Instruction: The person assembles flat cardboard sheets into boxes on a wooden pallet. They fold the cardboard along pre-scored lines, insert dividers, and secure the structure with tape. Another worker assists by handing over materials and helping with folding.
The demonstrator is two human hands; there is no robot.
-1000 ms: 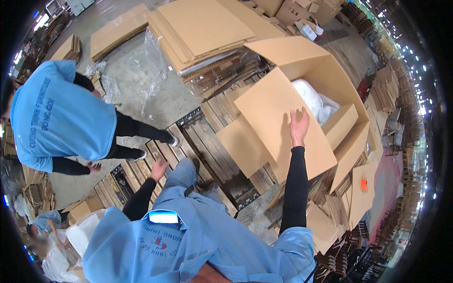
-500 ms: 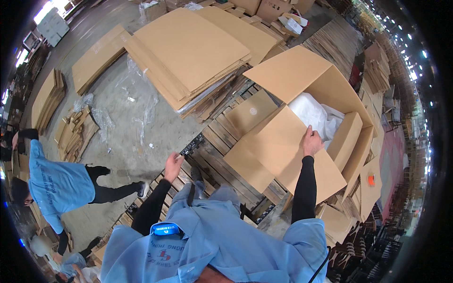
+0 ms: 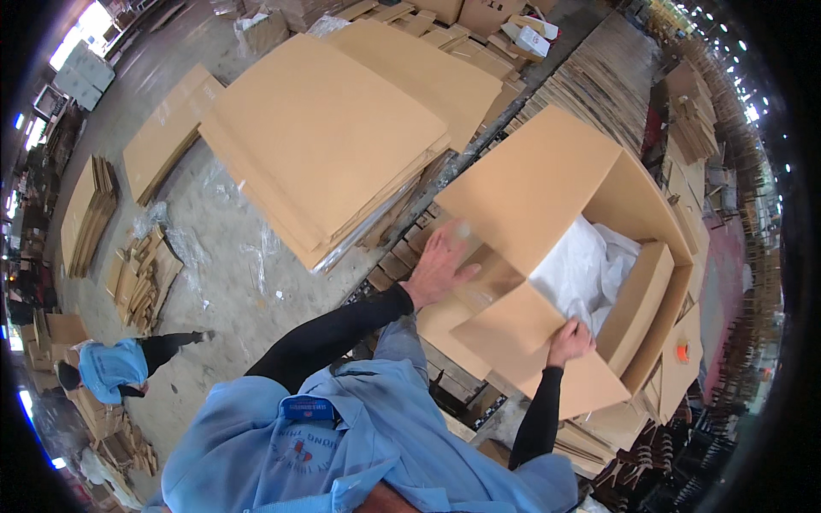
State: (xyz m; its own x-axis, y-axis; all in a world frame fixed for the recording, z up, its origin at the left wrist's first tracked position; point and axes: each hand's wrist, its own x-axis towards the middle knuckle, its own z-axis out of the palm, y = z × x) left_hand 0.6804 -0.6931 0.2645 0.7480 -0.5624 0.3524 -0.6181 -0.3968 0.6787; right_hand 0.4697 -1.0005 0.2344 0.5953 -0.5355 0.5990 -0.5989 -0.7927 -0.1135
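At the carton (image 3: 637, 205), the spread left hand (image 3: 436, 268) is joining the right hand (image 3: 571, 344) gripping a flap (image 3: 511, 335), permitting two-handed handling.

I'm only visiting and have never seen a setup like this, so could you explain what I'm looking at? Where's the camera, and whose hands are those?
There is no robot here: these are a person's own bare hands. The camera sits on that person's head and looks down, and its very wide lens bends straight edges near the rim.

At the right is an open cardboard box with white wrapping and a long cardboard piece inside. Beneath and beside it, a slatted wooden surface shows. The right hand grips the edge of the near flap. The left hand is open, slightly blurred, with nothing visible in it.

Beyond is a stack of flat cardboard sheets; far left is a co-worker in a blue shirt.
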